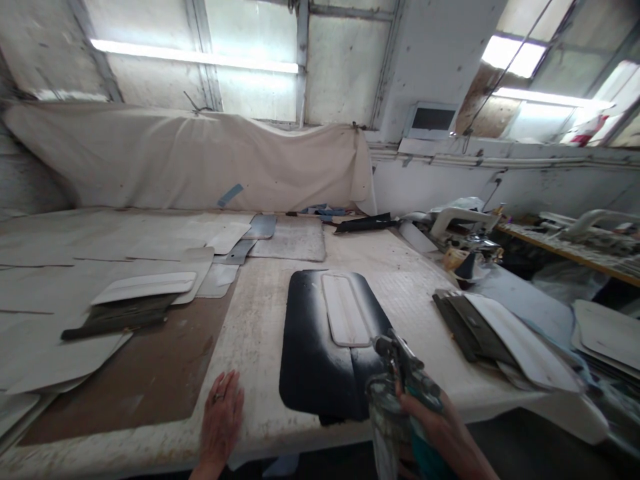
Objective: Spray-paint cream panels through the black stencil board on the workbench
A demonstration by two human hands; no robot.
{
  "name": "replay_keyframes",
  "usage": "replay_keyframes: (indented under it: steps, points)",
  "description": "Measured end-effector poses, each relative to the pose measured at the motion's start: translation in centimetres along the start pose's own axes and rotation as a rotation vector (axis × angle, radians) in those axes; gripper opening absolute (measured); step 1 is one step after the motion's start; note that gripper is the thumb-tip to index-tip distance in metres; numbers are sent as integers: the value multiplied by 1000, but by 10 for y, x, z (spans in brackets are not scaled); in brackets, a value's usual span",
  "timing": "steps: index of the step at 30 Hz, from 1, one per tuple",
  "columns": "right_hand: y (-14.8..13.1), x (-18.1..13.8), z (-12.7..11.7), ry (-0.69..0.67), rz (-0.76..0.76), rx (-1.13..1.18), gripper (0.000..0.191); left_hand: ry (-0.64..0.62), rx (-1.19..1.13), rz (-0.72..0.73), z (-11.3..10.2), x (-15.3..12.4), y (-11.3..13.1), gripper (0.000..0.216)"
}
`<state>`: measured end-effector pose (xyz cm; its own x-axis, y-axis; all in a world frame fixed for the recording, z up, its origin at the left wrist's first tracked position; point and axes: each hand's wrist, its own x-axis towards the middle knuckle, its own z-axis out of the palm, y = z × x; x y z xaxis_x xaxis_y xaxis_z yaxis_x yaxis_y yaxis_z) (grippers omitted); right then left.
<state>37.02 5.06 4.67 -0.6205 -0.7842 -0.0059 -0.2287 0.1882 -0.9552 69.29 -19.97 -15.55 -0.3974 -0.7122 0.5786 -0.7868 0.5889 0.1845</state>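
Observation:
My right hand (433, 417) is wrapped around a spray gun (395, 353) with a cup hanging below it. The nozzle is over the right edge of a black panel with rounded corners (310, 373). On that panel lies a smaller pale rectangular piece (345, 313), and a whitish haze spreads on the black around it. My left hand (221, 417), with a ring on one finger, rests flat at the table's front edge, left of the panel. Nothing is in it.
Pale panels and a dark folded piece (125, 313) lie on a brown board (155, 373) at left. A stack of pale and dark pieces (500, 333) sits right. Behind it stands a sewing machine (463, 227). A cloth sheet (225, 153) hangs along the back.

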Motion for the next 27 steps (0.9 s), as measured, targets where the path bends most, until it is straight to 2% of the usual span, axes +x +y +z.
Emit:
replay_keyframes:
  steps: [4, 7, 10, 15, 18, 22, 27]
  points:
    - [-7, -8, 20, -67, -66, 58, 25, -42, 0, -43, -2, 0, 3, 42]
    - [-3, -11, 27, -9, -67, 92, 25, -49, 5, -59, -4, -1, 5, 42]
    - [9, -11, 20, 97, -42, 97, 26, -74, 25, -52, -7, 0, 8, 43]
    - [27, -10, -9, 108, 43, 38, 25, -98, 24, -59, -9, 1, 9, 46]
    - [29, -13, -12, 112, 91, 24, 29, -90, -4, -54, -7, 1, 7, 47]
    - [15, -22, 10, 205, 58, 71, 32, -77, -61, -51, -5, 0, 4, 46]
    - [-13, -23, 38, 99, 16, 40, 27, -56, -141, -70, -8, 0, 0, 45]
